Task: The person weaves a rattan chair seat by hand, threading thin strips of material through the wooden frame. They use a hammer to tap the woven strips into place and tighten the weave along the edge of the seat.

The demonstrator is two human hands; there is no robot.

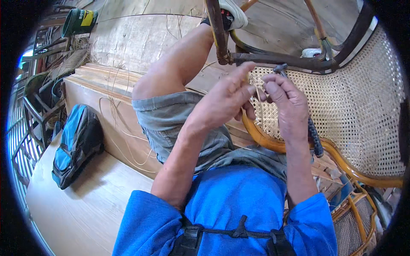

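A thin pale cane strip [257, 92] runs between my two hands. My left hand [228, 98] pinches it with thumb and fingers, its index finger reaching up past the strip. My right hand [288, 100] is closed on the strip's other side, thumb and fingertips together. Both are held above a woven cane panel [341, 102] on a chair frame with a curved, glossy brown rattan rail [265, 141]. A hammer [314, 134] lies on the panel behind my right hand and wrist, which hide the middle of its handle.
Dark frame poles [282, 62] cross beyond my hands. Stacked plywood sheets [106, 81] with loose cane strands [114, 109] stand at left, beside a blue and black backpack [74, 145]. A green bucket [79, 23] is far left. Another rattan piece [361, 217] sits lower right.
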